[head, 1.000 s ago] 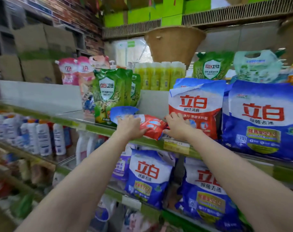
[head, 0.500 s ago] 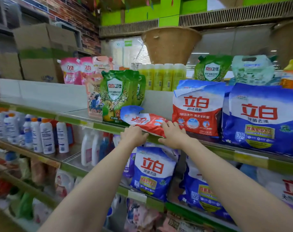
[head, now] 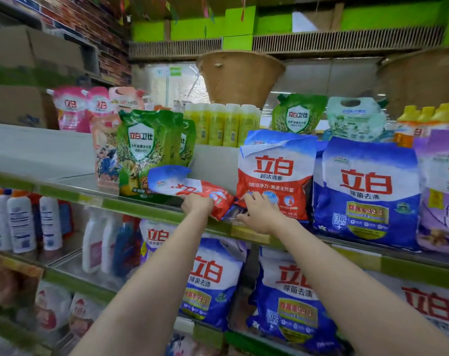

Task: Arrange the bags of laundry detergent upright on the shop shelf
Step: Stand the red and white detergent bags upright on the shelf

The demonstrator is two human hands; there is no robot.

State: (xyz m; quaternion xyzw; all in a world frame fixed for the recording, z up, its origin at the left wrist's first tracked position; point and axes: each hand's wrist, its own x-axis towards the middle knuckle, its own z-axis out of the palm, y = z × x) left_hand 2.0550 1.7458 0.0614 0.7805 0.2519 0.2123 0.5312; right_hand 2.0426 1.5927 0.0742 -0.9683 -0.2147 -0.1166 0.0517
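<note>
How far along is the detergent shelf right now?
Done: the upright red bag, the blue bag beside it and the green pouch stand on the shelf. In hand: the fallen red bag lies tilted between them, its top lifted, the left hand and right hand at its lower end. Left: stand it upright in the gap.

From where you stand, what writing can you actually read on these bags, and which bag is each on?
"立白 超洁清新": upright red bag.
"立白 除菌去渍": blue bag beside it.
"立白卫仕": green pouch.
"立白 除菌去渍": blue bags one shelf down.
The lying red bag held by both hands shows only part of its logo; fine print and price tags are too blurred.
</note>
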